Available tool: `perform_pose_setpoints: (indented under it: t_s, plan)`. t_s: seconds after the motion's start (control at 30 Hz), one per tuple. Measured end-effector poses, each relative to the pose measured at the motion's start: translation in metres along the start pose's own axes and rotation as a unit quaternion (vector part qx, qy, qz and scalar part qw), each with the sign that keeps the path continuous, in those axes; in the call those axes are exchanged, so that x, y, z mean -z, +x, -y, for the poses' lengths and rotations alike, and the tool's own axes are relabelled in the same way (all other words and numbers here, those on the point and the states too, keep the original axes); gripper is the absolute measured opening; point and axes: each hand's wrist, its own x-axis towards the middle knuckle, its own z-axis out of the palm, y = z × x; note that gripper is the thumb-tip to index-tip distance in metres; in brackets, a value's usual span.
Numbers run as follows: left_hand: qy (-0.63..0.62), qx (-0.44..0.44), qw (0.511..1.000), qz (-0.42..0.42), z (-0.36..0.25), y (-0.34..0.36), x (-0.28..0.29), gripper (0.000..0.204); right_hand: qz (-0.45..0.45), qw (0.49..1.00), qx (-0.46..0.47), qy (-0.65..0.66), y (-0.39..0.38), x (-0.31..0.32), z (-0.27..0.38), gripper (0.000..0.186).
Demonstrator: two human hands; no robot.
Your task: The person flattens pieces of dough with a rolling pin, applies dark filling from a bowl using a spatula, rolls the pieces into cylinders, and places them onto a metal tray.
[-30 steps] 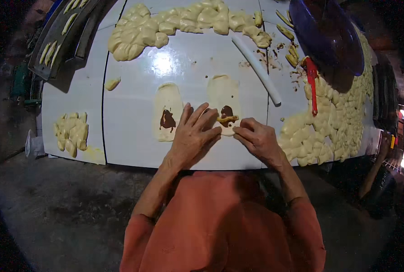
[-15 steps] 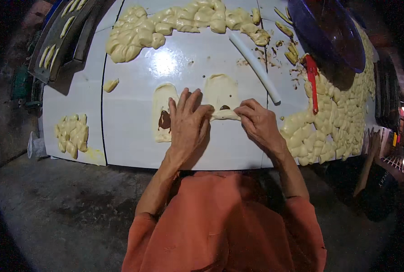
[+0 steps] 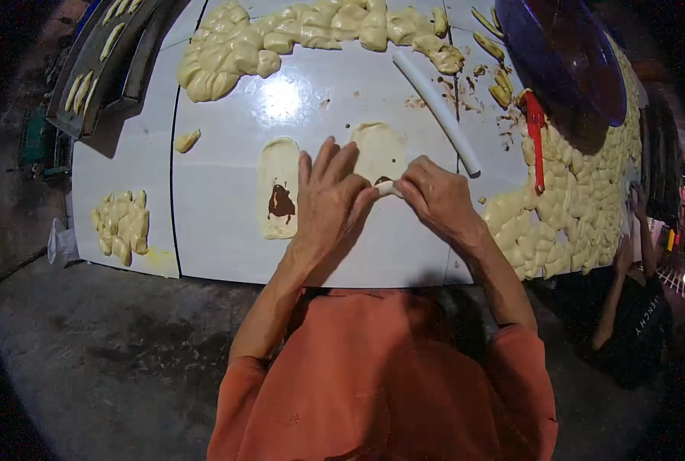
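A flattened strip of pale dough (image 3: 379,142) lies in front of me, its near end folded up into a short roll. A little brown filling shows just beyond the fold. My left hand (image 3: 329,196) pinches the left end of the roll between thumb and forefinger, its other fingers stretched forward. My right hand (image 3: 438,198) grips the right end, fingers curled in. Both hands partly hide the roll. Left of my left hand lies a second flat dough strip (image 3: 279,163) with a smear of dark brown filling (image 3: 280,202) near its close end.
A white rolling pin (image 3: 438,115) lies to the right, with a red spatula (image 3: 536,142) beyond it beside a dark purple basin (image 3: 569,61). Dough pieces (image 3: 565,207) cover the right side; more lie far and left. Metal trays (image 3: 96,69) stand far left. Another person (image 3: 635,315) is at the right.
The near end of the dough strip is rolled further over its filling, and my hands have drawn closer together along it. At the right, the other person's arms have come further into view.
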Motion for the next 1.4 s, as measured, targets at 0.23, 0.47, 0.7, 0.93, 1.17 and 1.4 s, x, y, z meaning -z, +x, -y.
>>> perform_pose_setpoints:
  t_s: [0.23, 0.47, 0.7, 0.93, 1.17, 1.4]
  plan:
    - [-0.018, -0.009, 0.999, -0.037, 0.004, -0.006, 0.001, 0.023, -0.065, 0.998, 0.008, 0.003, -0.002, 0.004, 0.007, 0.022]
    - [-0.029, -0.040, 0.999, -0.015, 0.003, 0.005, 0.008, 0.017, -0.010, 0.998, 0.061, 0.006, 0.006, -0.001, -0.011, 0.021]
    - [-0.013, -0.053, 0.998, -0.014, 0.008, 0.000, 0.010, 0.027, -0.089, 0.993, 0.058, 0.060, 0.009, -0.003, -0.007, 0.025]
    - [0.017, -0.032, 0.999, -0.026, 0.008, 0.008, 0.011, 0.028, -0.081, 0.995, 0.050, -0.041, 0.016, -0.006, -0.014, 0.021]
    - [0.020, -0.016, 0.999, -0.046, 0.015, 0.010, 0.006, 0.027, -0.146, 0.988, 0.006, -0.046, 0.018, -0.015, -0.013, 0.018]
    - [0.095, -0.086, 0.990, 0.056, 0.021, 0.025, 0.011, 0.070, -0.069, 0.992, 0.093, -0.053, 0.032, -0.002, -0.010, 0.069]
